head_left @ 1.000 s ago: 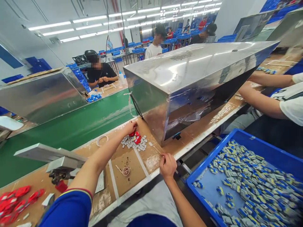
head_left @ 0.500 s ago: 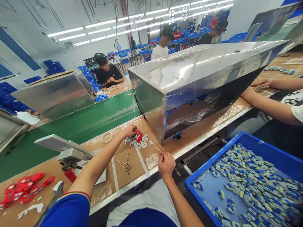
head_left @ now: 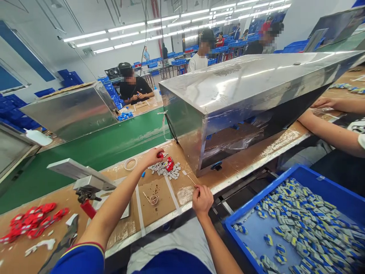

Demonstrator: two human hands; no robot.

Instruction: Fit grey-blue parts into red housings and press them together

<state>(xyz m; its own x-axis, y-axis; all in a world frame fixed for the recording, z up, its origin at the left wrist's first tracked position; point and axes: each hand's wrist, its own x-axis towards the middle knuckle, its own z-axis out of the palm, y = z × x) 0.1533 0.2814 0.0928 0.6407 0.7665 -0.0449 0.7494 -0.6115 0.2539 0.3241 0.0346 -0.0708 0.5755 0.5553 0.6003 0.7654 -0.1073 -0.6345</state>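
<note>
My left hand [head_left: 154, 156] is closed on a small red part [head_left: 160, 155] above the far edge of a pile of grey pieces [head_left: 172, 173]. Another red part [head_left: 170, 164] lies on that pile, just right of my left hand. Near the table's front edge, my right hand [head_left: 202, 198] is closed round a thin stick [head_left: 191, 179] that points up and to the left. A small round cup [head_left: 154, 199] stands on the brown board between white strips, with dark crumbs beside it. A small blue piece [head_left: 143, 174] lies left of the pile.
A metal hood [head_left: 182, 125] stands at the right, behind a blue tray [head_left: 236, 215] of blue and grey parts. On the left are a press with a red handle [head_left: 88, 208] and a red heap [head_left: 31, 222]. The green belt [head_left: 134, 133] runs behind. A neighbour's arms reach in at right.
My left hand has moved slightly left off the pile, with a red part in its fingers; another red part stays on the pile. The blue piece now shows. My right hand still holds the stick.
</note>
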